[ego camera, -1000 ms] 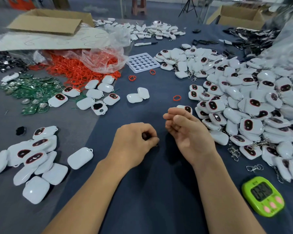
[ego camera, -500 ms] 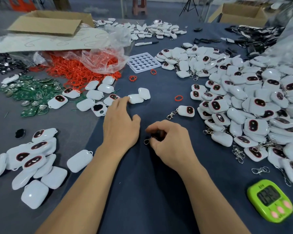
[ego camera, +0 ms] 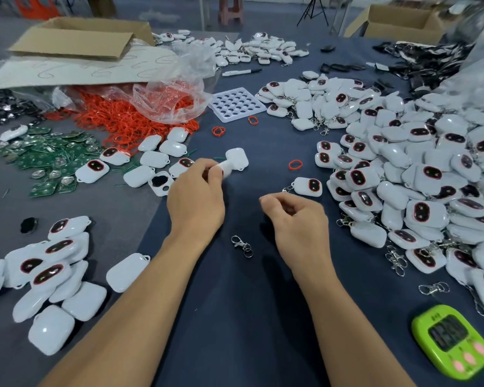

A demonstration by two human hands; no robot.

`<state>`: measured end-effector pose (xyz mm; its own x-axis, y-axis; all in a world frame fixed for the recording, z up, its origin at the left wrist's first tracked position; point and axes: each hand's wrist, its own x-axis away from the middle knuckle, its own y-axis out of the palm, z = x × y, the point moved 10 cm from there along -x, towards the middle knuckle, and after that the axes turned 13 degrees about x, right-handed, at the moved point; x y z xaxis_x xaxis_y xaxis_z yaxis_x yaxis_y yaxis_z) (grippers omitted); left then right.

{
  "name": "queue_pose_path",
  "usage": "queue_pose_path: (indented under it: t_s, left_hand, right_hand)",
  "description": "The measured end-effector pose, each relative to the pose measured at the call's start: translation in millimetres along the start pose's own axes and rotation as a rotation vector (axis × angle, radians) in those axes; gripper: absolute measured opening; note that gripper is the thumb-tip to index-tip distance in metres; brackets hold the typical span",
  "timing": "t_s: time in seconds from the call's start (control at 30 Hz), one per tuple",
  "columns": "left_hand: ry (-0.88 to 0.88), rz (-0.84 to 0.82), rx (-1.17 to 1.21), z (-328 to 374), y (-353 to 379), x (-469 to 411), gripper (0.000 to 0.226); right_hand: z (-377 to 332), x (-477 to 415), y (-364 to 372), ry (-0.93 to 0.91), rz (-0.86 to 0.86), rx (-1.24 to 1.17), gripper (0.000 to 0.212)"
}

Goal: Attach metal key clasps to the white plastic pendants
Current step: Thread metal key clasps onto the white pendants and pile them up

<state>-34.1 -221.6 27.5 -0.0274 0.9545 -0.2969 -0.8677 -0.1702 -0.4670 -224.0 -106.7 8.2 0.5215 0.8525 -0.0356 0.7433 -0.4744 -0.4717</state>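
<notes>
Left hand: our grip pinches a white pendant.
Right hand: curled; we cannot tell what it holds.
Metal clasp: on the surface between our wrists.

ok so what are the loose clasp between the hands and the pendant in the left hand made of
The clasp: looks like polished metal, silvery with sharp glints. The pendant the left hand pinches: looks like glossy white moulded plastic, smooth with soft highlights; which plastic is unclear.
</notes>
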Motion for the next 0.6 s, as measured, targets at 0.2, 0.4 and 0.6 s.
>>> queue_pose_path:
  t_s: [0.2, 0.4, 0.6]
  left_hand:
    - [-0.070, -0.237, 0.515, 29, 24, 35, 0.024]
    - [0.039, -0.214, 0.234, 41, 15, 45, 0.023]
    - [0.043, -0.346, 0.188, 18, -10, 56, 0.025]
  right_hand:
    - [-12, 3, 5, -0.096, -0.049, 0.016, 0.008]
    - [-1, 0, -4, -0.070, -0.001, -0.103, 0.007]
    - [20, -6, -6, 0.116, 0.032, -0.325, 0.004]
